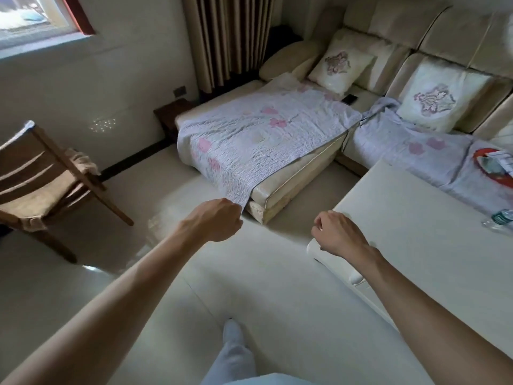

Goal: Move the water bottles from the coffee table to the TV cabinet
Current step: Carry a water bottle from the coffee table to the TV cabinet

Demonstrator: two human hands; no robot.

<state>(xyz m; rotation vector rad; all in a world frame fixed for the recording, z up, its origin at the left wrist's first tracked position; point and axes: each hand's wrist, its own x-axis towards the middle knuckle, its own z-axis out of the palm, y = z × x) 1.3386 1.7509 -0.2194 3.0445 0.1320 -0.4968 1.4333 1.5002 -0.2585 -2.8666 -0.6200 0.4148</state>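
I'm looking down into a living room, and both bare arms are reaching out in front of me over the pale glossy floor (277,287). My left hand (216,223) is curling into a fist and holding nothing. My right hand (337,233) is hovering above the near corner of the coffee table (416,245), fingers tucked under and also holding nothing.

The white tabletop is running off to the right. At its far right edge a water bottle (499,220) is showing, clear with a green label, apparently lying on its side and cut by the frame, well away from either hand.

Beyond the table a cream corner sofa (299,176) is wrapping round, and a pale quilt (249,134) with pink flowers is draping over its seat. Two embroidered cushions (340,62) are leaning on the backrest, and a red-rimmed tray (478,157) is sitting on the sofa at far right. A wooden chair (41,184) is standing on the left below the window (33,15), and a striped curtain (230,34) is hanging in the corner. My leg (236,354), in pale trousers, is stepping forward at the bottom.
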